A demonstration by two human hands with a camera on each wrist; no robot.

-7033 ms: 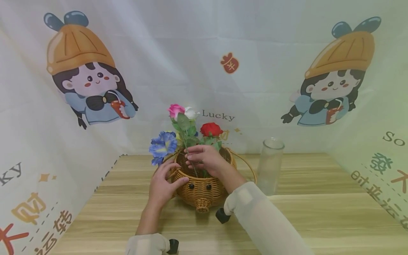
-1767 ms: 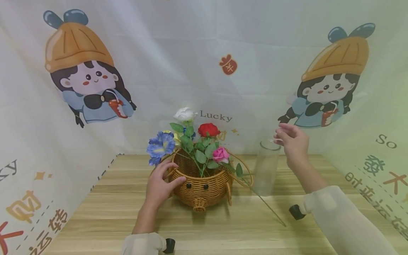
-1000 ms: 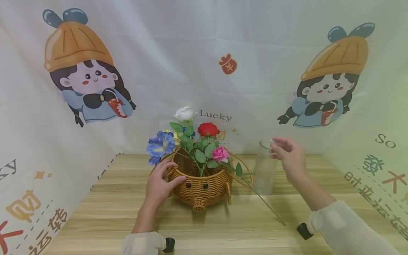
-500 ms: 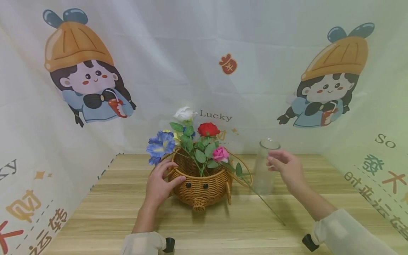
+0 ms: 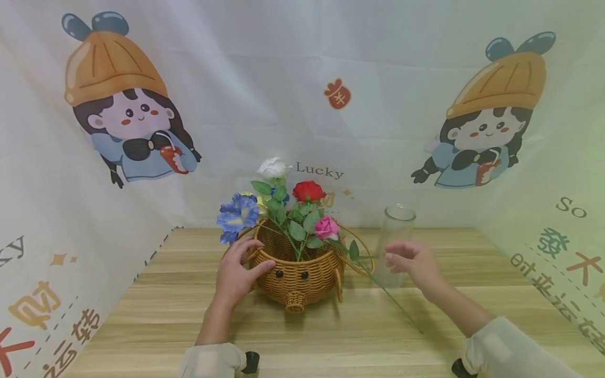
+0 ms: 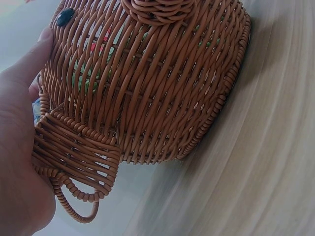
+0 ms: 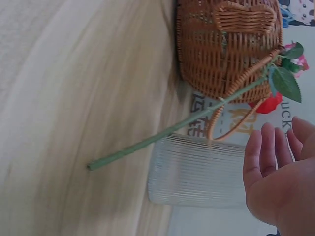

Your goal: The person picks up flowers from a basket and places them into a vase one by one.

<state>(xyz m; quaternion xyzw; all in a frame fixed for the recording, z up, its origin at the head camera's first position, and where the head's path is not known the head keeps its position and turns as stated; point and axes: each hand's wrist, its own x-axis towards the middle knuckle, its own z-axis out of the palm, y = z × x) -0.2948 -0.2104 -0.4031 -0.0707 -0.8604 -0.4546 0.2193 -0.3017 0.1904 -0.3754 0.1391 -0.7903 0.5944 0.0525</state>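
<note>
- Head view: the wicker pig basket (image 5: 307,286) sits on the worktop (image 5: 156,315), its snout (image 5: 295,302) toward 6 o'clock.
- The left hand (image 5: 235,275) has its grip clasped on the basket's rim at 9 to 10 o'clock.
- From the basket's middle, a blue flower (image 5: 238,211) leans out toward 10 to 11 o'clock, with the white rose (image 5: 274,169) and red rose (image 5: 309,191) near 12.
- The pink rose (image 5: 327,228) has its bloom by the rim at 1 to 2 o'clock; its stem slants past the basket handle toward 4 to 5.
- A clear glass vase (image 5: 396,228) stands upright at the basket's 3 o'clock; the right hand (image 5: 417,264) is before it, grip released.
- Left wrist view: the thumb (image 6: 34,59) presses the wicker at 10 o'clock, near one black eye (image 6: 65,17); a woven ear (image 6: 78,150) shows at 8.
- Right wrist view: loosely extended fingers (image 7: 267,147) at 3 to 4 o'clock overlap the vase; contact cannot be judged. The pink rose's cut stem end points to 8.
</note>
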